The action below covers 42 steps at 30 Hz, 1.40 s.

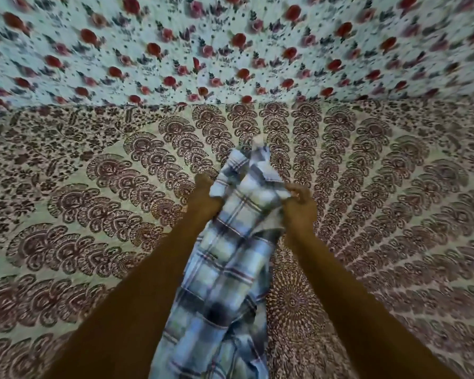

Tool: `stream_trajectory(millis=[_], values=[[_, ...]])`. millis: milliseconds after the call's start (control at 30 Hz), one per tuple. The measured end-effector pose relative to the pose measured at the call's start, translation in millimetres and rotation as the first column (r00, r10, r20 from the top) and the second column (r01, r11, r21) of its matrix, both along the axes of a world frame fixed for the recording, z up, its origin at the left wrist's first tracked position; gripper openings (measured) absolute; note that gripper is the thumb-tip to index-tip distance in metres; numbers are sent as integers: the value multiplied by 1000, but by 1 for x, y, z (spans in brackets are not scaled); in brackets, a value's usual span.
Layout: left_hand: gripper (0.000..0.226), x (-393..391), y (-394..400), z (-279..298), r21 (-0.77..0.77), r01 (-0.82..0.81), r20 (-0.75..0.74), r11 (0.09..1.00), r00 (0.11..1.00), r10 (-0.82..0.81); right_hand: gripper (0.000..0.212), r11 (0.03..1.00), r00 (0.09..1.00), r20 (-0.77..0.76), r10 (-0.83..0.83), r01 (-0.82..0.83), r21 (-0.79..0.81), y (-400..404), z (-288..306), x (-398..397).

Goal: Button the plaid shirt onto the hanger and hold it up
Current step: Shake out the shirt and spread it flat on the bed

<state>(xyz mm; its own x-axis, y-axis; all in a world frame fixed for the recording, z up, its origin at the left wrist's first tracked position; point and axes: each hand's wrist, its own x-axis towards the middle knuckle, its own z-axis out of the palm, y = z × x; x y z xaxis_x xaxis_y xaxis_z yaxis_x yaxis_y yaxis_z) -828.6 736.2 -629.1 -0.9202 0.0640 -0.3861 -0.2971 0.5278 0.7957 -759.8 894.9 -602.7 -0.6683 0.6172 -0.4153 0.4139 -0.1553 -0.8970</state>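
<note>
Plaid cotton is bunching up between two bare arms over the patterned bedspread [93, 214]! On the left, the left hand [203, 192] is gripping the plaid shirt [230, 255] at its upper edge, fingers tucked behind the cloth and out of sight. Shirt is hanging down the middle, its lower end running off the bottom of the view. On the right, the right hand [298, 203] is pinching the fabric, fingers curled tight on a fold. Everything is blurring; buttons are impossible to make out. Beyond the bedspread's far edge, a rose-print cloth [230, 45] is spreading.
</note>
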Motion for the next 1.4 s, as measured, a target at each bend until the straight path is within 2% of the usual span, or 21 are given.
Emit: stream_trajectory(millis=[67, 133, 233, 300, 367, 467, 567, 633, 700, 767, 867, 900, 933, 1000, 1067, 1133, 1200, 1233, 1300, 1333, 1400], values=[[25, -4, 3, 9, 90, -72, -61, 993, 995, 77, 28, 988, 990, -2, -144, 144, 46, 35, 15, 7], [38, -9, 2, 14, 87, -64, -100, 994, 992, 72, 30, 965, 986, 77, -148, 127, 230, 67, 24, 14], [27, -10, 1, 13, -77, 20, -101, 997, 994, -28, 55, 847, 953, 300, -35, -130, 515, 87, 13, 25], [23, -10, 9, 8, -218, 79, -95, 973, 990, -101, 66, 727, 898, 436, 55, -336, 599, 76, 4, 30], [45, -8, 22, 4, -291, 130, -113, 948, 979, -169, 68, 650, 865, 479, 148, -450, 613, 58, -6, 27], [58, -6, 44, -4, -433, 275, -85, 858, 936, -343, 70, 572, 804, 543, 242, -570, 589, 30, -22, 10], [55, -10, 50, -8, -615, 279, -108, 737, 897, -429, 91, 593, 710, 656, 256, -652, 474, 14, -38, -9], [46, -15, 45, -10, -641, 255, -161, 724, 877, -452, 90, 582, 666, 708, 235, -680, 447, 11, -44, -14], [43, -17, 35, -9, -643, 264, -195, 719, 852, -487, 82, 545, 668, 709, 224, -689, 477, 13, -43, -13], [42, -14, 23, -1, -635, 292, -222, 715, 818, -531, 65, 541, 723, 642, 254, -656, 526, 17, -37, -8], [35, -4, 7, 26, -557, 363, -286, 747, 761, -582, 42, 578, 834, 474, 282, -542, 610, 28, -11, 7], [41, -2, 3, 34, -528, 405, -310, 746, 727, -613, 38, 592, 861, 424, 282, -504, 629, 33, 1, 14], [49, 1, -1, 47, -520, 457, -316, 722, 682, -659, 33, 612, 887, 368, 279, -459, 644, 38, 16, 21], [45, 9, -5, 73, -541, 501, -308, 675, 629, -714, 19, 699, 916, 294, 274, -400, 593, 45, 41, 38], [41, 24, -6, 110, -444, 443, -373, 779, 699, -610, 15, 809, 957, 208, 201, -282, 516, 46, 64, 55], [35, 45, -7, 155, -213, 284, -487, 935, 799, -353, 18, 930, 998, 50, 50, -65, 361, 38, 96, 73], [28, 65, -7, 203, -47, 93, -501, 995, 859, -105, 13, 984, 995, -82, -52, 65, 163, 29, 135, 95], [24, 73, -8, 224, 13, 13, -479, 1000, 878, -5, 12, 988, 992, -124, -38, 56, 144, 26, 155, 106], [10, 92, -11, 268, 130, -108, -442, 986, 883, 156, 32, 961, 979, -174, 109, -59, 271, 23, 198, 132], [10, 99, -12, 287, 171, -156, -413, 973, 885, 215, 42, 910, 968, -134, 215, -148, 387, 23, 214, 143], [13, 124, -20, 331, 198, -203, -410, 959, 871, 270, 54, 718, 931, 40, 363, -306, 626, 25, 257, 172]])
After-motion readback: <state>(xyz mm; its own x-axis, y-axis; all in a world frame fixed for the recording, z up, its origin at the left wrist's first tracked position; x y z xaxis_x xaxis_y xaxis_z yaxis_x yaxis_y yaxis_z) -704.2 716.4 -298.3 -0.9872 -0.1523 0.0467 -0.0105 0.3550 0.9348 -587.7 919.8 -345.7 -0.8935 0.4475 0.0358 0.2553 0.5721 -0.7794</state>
